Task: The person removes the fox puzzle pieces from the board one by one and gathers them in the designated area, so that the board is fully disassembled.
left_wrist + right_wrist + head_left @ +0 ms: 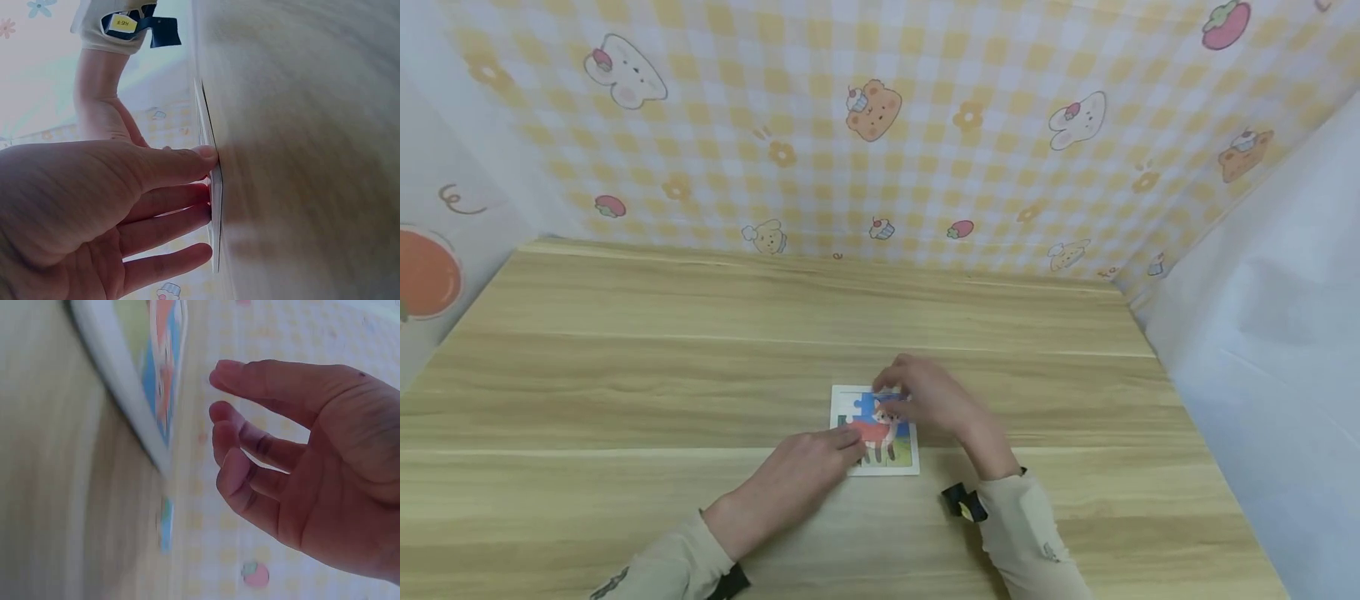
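Note:
A small square puzzle board (913, 468) with a white frame lies flat, showing a red-orange animal on blue and green. At its lower left, the left hand (801, 479) rests with fairly straight fingers on the picture; in the left wrist view, the left thumb (203, 155) touches the board's edge (217, 231). Over the upper right part hovers the right hand (936, 400), fingers bent. From the right wrist, the right hand (306, 450) has a gap between thumb and fingers and holds nothing. A small blue and green piece (165, 525) lies past the board's corner (140, 422).
The board lies on a wood-grain table (700, 375). Behind the table hangs a yellow checked cloth (820, 192) with cartoon prints, and a white cloth (1277, 333) hangs at the right. A black strap (964, 503) is at the right sleeve (1030, 525).

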### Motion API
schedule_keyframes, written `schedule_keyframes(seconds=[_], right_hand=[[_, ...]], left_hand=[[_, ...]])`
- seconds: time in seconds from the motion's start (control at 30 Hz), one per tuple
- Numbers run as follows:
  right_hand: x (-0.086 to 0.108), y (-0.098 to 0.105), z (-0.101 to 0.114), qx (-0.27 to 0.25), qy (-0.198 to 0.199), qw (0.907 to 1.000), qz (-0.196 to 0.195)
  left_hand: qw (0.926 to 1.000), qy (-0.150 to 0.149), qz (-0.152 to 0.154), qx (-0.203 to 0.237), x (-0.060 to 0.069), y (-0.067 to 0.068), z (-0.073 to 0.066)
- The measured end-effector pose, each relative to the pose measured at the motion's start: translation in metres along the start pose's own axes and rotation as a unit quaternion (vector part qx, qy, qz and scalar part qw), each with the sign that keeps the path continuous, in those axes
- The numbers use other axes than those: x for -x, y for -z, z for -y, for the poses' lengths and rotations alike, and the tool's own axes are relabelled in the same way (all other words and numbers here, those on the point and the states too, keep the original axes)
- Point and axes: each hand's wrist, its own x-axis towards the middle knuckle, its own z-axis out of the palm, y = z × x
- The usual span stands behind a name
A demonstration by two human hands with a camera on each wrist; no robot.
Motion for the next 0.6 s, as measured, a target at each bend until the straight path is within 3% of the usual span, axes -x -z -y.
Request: schedule_keyframes(seconds=[0.1,0.3,0.6], right_hand=[[-0.003,-0.009,0.007,-0.007,0.019,0.9996,0.019],[-0.006,-0.023,0.010,-0.014,0.012,0.9994,0.031],[-0.009,-0.024,0.009,-0.017,0.003,0.9993,0.032]], left_hand=[[0.9999,-0.005,-0.013,-0.007,0.000,-0.001,0.000],[0.9998,-0.008,-0.020,-0.003,0.002,-0.001,-0.001],[0.9997,-0.006,-0.025,-0.002,-0.001,0.000,0.001]])
